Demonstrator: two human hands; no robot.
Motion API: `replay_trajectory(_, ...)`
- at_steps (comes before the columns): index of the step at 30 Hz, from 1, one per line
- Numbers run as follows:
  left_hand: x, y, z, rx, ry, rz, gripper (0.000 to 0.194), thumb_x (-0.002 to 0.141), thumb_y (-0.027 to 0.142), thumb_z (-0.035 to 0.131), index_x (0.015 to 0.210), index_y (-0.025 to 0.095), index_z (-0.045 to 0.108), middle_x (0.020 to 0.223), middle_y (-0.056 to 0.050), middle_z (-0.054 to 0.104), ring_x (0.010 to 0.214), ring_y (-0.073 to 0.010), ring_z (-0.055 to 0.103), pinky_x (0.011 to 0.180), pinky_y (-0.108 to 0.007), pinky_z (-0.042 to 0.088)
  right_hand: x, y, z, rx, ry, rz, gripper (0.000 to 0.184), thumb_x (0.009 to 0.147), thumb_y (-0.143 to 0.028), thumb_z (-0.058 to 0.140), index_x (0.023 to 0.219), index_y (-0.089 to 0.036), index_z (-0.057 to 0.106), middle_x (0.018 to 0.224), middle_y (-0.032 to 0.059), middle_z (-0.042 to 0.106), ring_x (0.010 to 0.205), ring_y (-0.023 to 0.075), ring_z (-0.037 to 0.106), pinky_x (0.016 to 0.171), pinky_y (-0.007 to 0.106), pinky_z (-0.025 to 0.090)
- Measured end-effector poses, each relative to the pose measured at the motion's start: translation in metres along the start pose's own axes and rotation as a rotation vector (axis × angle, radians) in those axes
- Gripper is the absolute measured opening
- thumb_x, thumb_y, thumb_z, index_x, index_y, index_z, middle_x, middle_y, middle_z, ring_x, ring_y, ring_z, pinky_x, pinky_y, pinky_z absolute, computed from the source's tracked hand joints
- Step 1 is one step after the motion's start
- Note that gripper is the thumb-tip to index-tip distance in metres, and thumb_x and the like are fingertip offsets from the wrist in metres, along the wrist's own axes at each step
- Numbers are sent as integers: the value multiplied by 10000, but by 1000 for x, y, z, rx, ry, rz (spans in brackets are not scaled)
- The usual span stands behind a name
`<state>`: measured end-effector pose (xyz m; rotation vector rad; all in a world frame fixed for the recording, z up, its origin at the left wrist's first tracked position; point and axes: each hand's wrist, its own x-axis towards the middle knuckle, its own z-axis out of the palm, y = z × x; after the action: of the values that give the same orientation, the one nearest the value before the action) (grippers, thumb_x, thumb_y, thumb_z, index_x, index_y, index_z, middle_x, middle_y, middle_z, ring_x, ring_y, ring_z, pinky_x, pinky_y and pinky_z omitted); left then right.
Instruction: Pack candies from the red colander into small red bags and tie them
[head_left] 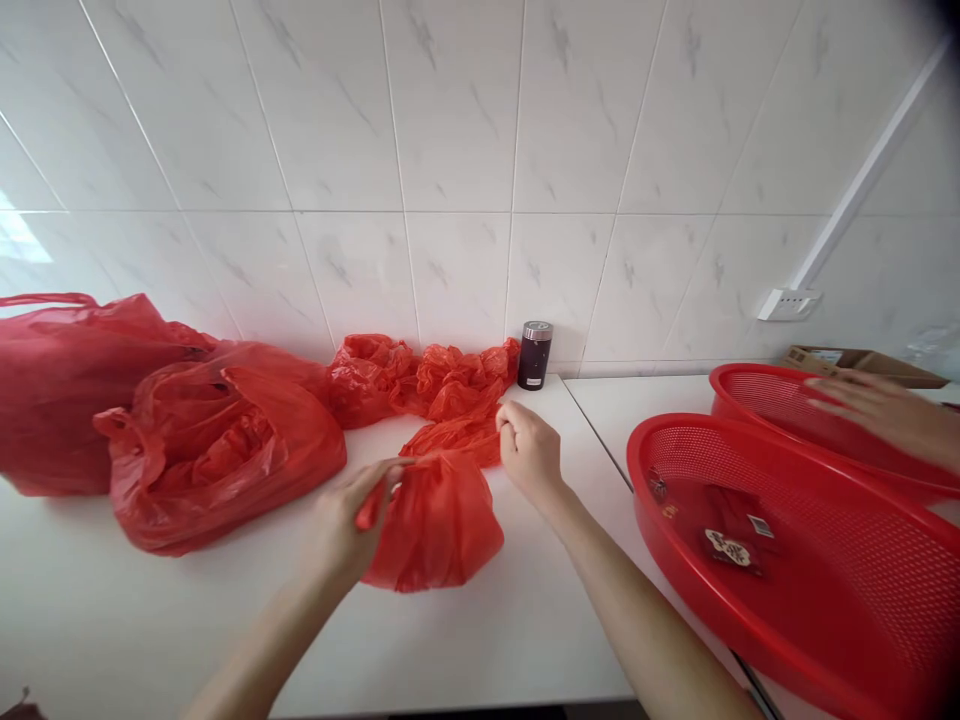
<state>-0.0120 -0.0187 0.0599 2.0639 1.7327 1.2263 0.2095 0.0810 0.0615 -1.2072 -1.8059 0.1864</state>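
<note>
A small red plastic bag, bulging and gathered toward its top, stands on the white table in front of me. On its left side my left hand, slightly blurred, has thumb and fingers closed on the bag's upper edge. My right hand makes a fist at the bag's upper right, with red film reaching up to its fingers. What the bag contains is hidden. Just behind it lie crumpled red plastic bags along the wall.
Larger filled red bags and an open-topped one stand at left. A dark tumbler is by the wall. At right, a red basket holds a few packets; another person's hand is over a second basket.
</note>
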Motion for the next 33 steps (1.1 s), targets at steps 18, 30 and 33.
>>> replay_trajectory(18,-3,-32,70,213,-130,-258,242,964,349,289,881,282,506,638,45,595,534,-159,496,566,-243,311,-66,10,49,-85,-193,-89,191,964,-326,410,1045,-210,539,939,32,641,692,145,622,576,238,396)
replay_trajectory(30,24,-65,75,465,-136,-211,249,951,318,355,938,271,599,826,-4,718,642,-184,606,541,-258,261,-32,57,55,-254,-246,-50,183,973,-341,396,959,-229,540,812,-5,678,614,150,599,530,239,301)
replay_trajectory(33,25,-75,84,519,-192,-195,219,933,319,402,902,268,613,852,-5,717,631,-189,604,520,-268,236,-39,66,68,-279,-299,-34,205,972,-317,368,921,-227,545,772,-8,662,572,144,559,518,245,269)
